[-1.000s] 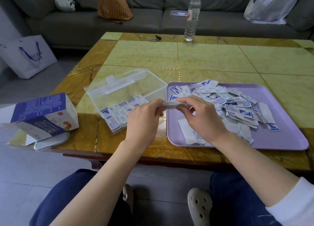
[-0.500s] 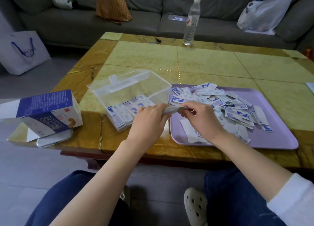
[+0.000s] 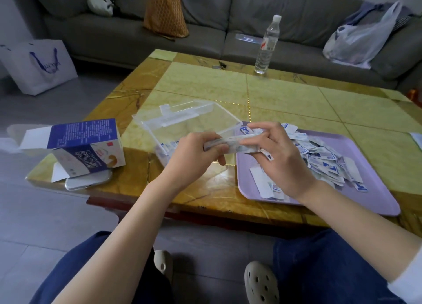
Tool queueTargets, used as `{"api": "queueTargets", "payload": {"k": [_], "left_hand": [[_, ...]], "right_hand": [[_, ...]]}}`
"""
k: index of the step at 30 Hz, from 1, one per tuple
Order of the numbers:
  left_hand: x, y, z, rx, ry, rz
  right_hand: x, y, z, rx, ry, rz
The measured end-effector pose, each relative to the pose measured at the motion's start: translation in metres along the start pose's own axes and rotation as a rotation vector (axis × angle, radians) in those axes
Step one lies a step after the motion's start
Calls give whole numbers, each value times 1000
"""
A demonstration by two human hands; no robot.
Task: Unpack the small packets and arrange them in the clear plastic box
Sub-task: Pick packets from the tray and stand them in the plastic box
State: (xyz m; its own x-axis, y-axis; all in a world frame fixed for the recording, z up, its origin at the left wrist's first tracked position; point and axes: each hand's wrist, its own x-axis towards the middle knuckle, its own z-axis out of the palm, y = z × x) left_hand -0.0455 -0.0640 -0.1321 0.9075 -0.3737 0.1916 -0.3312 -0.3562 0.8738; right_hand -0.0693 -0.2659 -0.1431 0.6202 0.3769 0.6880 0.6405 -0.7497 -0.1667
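Note:
A stack of small white-and-blue packets [image 3: 230, 144] hangs edge-on between my two hands, just in front of the clear plastic box [image 3: 189, 121]. My left hand [image 3: 194, 153] grips the stack's left end. My right hand [image 3: 280, 157] pinches its right end from above. The box stands open, lid tilted back, with a row of packets [image 3: 167, 145] inside, partly hidden by my left hand. A heap of loose packets [image 3: 319, 157] lies on the lilac tray [image 3: 374, 196] to the right.
An opened blue-and-white carton [image 3: 84, 146] lies on a phone [image 3: 89, 182] at the table's left edge. A water bottle [image 3: 267, 45] stands at the far edge. Beyond it, a grey sofa holds bags. A white shopping bag [image 3: 38, 64] sits on the floor at left.
Both hands have lifted the stack a little and shifted it slightly right, above the gap between box and tray. The head camera has drawn back and tilted.

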Motion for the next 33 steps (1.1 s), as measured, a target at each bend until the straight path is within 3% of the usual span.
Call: {"api": "queueTargets", "payload": {"k": [5, 11, 14, 23, 25, 27, 30, 33], "left_hand": [[0, 0, -12, -125, -95, -43], [-2, 4, -19, -270, -247, -104], [-4, 7, -19, -322, -174, -113], [1, 11, -11, -397, 61, -80], [3, 7, -9, -272, 164, -45], [6, -1, -7, 18, 259, 8], [9, -14, -5, 447, 228, 51], [13, -21, -4, 567, 177, 20]], "right_hand": [[13, -1, -7, -91, 31, -142], [29, -11, -18, -22, -19, -190], [32, -15, -20, -82, -13, -194], [48, -13, -19, 80, -78, 43], [55, -3, -18, 36, -91, 88], [61, 8, -15, -15, -104, 129], [71, 22, -4, -42, -150, 202], [85, 32, 13, -62, -212, 217]]}}
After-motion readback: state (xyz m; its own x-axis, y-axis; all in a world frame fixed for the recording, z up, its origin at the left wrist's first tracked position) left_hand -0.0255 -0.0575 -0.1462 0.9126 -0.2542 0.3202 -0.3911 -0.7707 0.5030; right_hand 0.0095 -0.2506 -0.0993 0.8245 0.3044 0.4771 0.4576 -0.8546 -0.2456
